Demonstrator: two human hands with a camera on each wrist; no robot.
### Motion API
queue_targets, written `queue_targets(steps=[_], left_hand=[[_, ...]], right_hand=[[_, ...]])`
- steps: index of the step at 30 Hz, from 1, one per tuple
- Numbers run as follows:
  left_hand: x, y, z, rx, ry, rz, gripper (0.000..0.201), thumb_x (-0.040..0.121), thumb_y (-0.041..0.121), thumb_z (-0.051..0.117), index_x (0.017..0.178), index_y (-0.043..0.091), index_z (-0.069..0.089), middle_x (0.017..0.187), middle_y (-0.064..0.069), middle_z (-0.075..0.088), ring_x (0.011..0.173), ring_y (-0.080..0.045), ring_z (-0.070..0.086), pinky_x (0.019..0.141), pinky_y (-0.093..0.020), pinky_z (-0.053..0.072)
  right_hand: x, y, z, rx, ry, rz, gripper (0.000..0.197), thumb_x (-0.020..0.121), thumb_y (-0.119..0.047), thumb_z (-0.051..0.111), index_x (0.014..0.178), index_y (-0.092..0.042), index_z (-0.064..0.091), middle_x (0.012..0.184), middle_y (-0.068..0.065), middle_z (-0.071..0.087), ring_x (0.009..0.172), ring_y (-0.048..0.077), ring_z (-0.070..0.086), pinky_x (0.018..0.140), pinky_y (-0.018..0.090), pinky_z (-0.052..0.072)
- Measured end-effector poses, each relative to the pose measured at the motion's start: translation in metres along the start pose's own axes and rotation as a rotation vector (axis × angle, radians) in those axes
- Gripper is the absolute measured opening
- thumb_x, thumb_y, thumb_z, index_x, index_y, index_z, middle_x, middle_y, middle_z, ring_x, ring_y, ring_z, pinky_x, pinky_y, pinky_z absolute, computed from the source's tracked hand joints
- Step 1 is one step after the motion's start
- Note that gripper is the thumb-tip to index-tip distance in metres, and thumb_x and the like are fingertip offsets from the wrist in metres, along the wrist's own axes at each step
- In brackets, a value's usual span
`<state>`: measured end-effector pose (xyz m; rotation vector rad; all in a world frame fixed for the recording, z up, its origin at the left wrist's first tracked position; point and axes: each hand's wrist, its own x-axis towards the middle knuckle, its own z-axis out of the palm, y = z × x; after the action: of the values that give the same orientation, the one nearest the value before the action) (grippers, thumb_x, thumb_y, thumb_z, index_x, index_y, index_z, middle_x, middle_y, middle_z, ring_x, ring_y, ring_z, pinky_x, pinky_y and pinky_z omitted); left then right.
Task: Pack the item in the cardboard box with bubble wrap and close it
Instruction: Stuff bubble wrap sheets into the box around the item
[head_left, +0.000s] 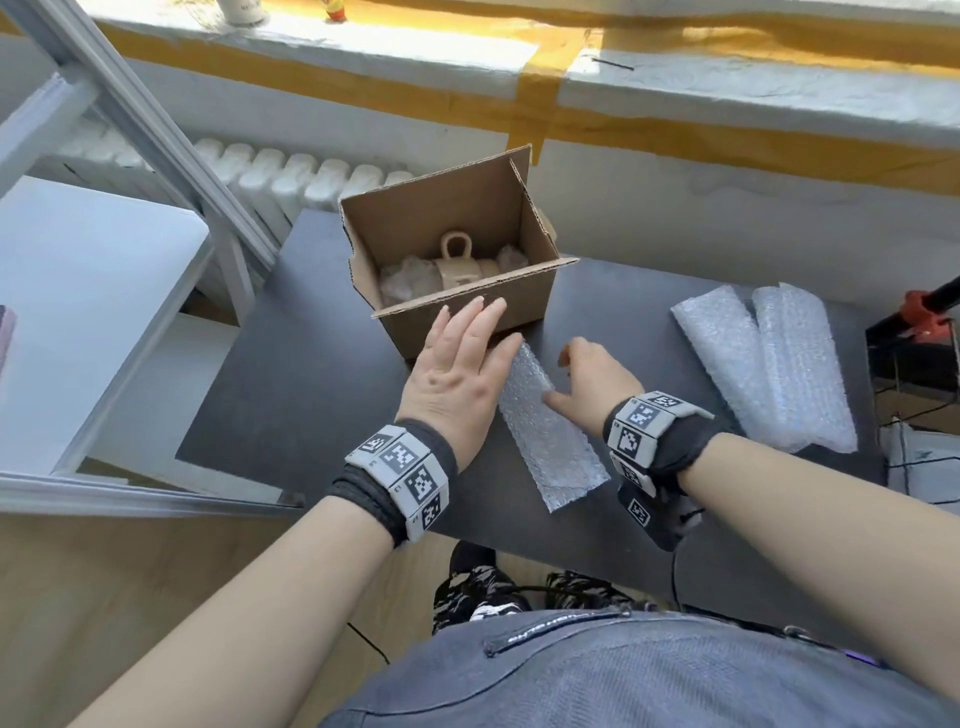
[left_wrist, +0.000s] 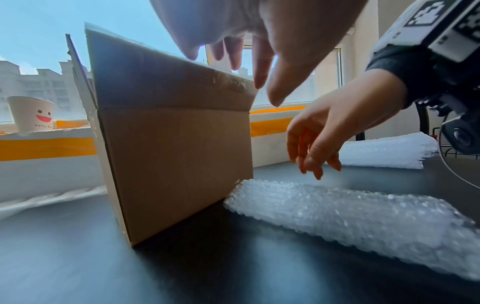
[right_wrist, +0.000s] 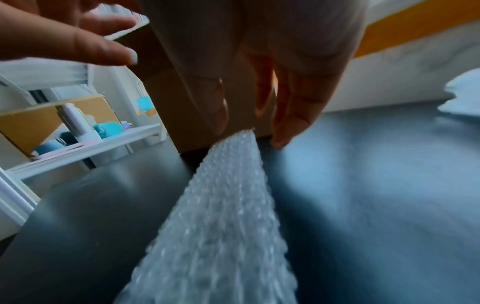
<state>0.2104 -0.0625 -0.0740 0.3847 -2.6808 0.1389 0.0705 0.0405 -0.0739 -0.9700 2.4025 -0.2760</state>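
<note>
Head view, open cardboard box (head_left: 457, 291) at worktop (head_left: 311, 395) far edge, beige mug (head_left: 460, 267) inside on bubble wrap, left hand (head_left: 457, 374) fingers straight together by box near wall, right hand (head_left: 592, 379) fingers loosely curled above loose bubble wrap strip (head_left: 550, 431), holding nothing, bubble wrap stack (head_left: 769, 358) near right edge.

Open cardboard box (head_left: 470, 306) upright on the table, flaps raised; beige mug (head_left: 460, 267) inside among crumpled bubble wrap (head_left: 402, 280). Flat bubble wrap strip (head_left: 550, 431) touches the box's near corner.
</note>
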Motion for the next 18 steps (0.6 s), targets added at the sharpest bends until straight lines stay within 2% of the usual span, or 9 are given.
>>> queue_targets(steps=[3, 5, 6, 7, 9, 10, 12, 14, 18], left_hand=[[-0.009, 0.011, 0.001, -0.047, -0.063, -0.046, 0.044, 0.067, 0.003, 0.070, 0.110, 0.012, 0.069, 0.133, -0.014, 0.053, 0.123, -0.027, 0.036, 0.110, -0.041, 0.034], [-0.014, 0.017, 0.001, -0.058, -0.171, -0.083, 0.037, 0.072, 0.011, 0.055, 0.104, 0.014, 0.073, 0.121, -0.015, 0.065, 0.117, -0.026, 0.040, 0.098, -0.040, 0.049], [-0.015, 0.020, 0.000, -0.063, -0.231, -0.099, 0.037, 0.072, 0.012, 0.052, 0.102, 0.013, 0.073, 0.117, -0.014, 0.067, 0.114, -0.026, 0.045, 0.093, -0.040, 0.052], [-0.015, 0.022, -0.003, -0.071, -0.283, -0.128, 0.035, 0.070, 0.010, 0.058, 0.102, 0.012, 0.073, 0.115, -0.014, 0.068, 0.112, -0.029, 0.051, 0.090, -0.040, 0.054], [-0.014, 0.027, -0.007, -0.140, -0.397, -0.226, 0.045, 0.073, 0.007, 0.070, 0.117, 0.009, 0.065, 0.127, -0.016, 0.061, 0.118, -0.034, 0.055, 0.100, -0.041, 0.046], [-0.015, 0.028, -0.009, -0.173, -0.479, -0.279, 0.050, 0.082, 0.011, 0.066, 0.131, 0.010, 0.055, 0.139, -0.014, 0.050, 0.127, -0.033, 0.047, 0.110, -0.039, 0.036], [-0.016, 0.030, -0.010, -0.224, -0.582, -0.381, 0.056, 0.093, 0.020, 0.052, 0.146, 0.014, 0.033, 0.152, -0.008, 0.031, 0.139, -0.028, 0.028, 0.116, -0.034, 0.021], [-0.015, 0.032, -0.010, -0.322, -0.598, -0.529, 0.065, 0.094, 0.025, 0.052, 0.150, 0.015, 0.020, 0.154, -0.007, 0.024, 0.141, -0.028, 0.023, 0.115, -0.034, 0.021], [-0.008, 0.034, -0.013, -0.496, -0.501, -0.820, 0.095, 0.084, 0.034, 0.068, 0.152, 0.017, 0.003, 0.155, -0.011, 0.017, 0.141, -0.030, 0.028, 0.113, -0.038, 0.028]], right_hand=[[0.001, 0.008, 0.011, -0.009, -0.122, 0.083, 0.064, 0.076, -0.041, 0.072, 0.122, -0.007, 0.044, 0.121, 0.013, 0.057, 0.110, 0.032, 0.058, 0.088, 0.038, 0.049], [0.001, 0.010, 0.017, -0.005, -0.150, 0.106, 0.064, 0.073, -0.039, 0.075, 0.120, -0.006, 0.045, 0.117, 0.013, 0.060, 0.109, 0.033, 0.059, 0.087, 0.038, 0.049], [0.001, 0.011, 0.019, -0.011, -0.154, 0.104, 0.061, 0.073, -0.034, 0.075, 0.118, -0.006, 0.046, 0.116, 0.013, 0.062, 0.108, 0.032, 0.060, 0.085, 0.037, 0.050], [0.001, 0.011, 0.020, -0.024, -0.160, 0.096, 0.055, 0.074, -0.028, 0.075, 0.117, -0.005, 0.048, 0.115, 0.014, 0.063, 0.106, 0.032, 0.061, 0.082, 0.035, 0.050], [-0.001, 0.009, 0.018, -0.036, -0.167, 0.072, 0.043, 0.077, -0.016, 0.069, 0.114, 0.001, 0.055, 0.113, 0.018, 0.065, 0.104, 0.032, 0.063, 0.078, 0.035, 0.052], [-0.002, 0.009, 0.017, -0.028, -0.169, 0.060, 0.039, 0.078, -0.012, 0.065, 0.113, 0.004, 0.059, 0.113, 0.020, 0.066, 0.105, 0.033, 0.064, 0.079, 0.037, 0.054], [-0.002, 0.009, 0.012, 0.007, -0.172, 0.037, 0.030, 0.079, -0.009, 0.061, 0.106, 0.004, 0.063, 0.114, 0.018, 0.067, 0.106, 0.032, 0.063, 0.078, 0.034, 0.053], [-0.003, 0.008, 0.004, 0.051, -0.172, 0.013, 0.021, 0.080, -0.010, 0.061, 0.100, -0.006, 0.063, 0.114, 0.013, 0.067, 0.107, 0.030, 0.061, 0.073, 0.026, 0.044], [-0.005, 0.008, -0.013, 0.082, -0.210, -0.113, 0.032, 0.082, -0.008, 0.059, 0.114, -0.006, 0.059, 0.098, 0.006, 0.059, 0.103, 0.027, 0.060, 0.078, 0.026, 0.042]])
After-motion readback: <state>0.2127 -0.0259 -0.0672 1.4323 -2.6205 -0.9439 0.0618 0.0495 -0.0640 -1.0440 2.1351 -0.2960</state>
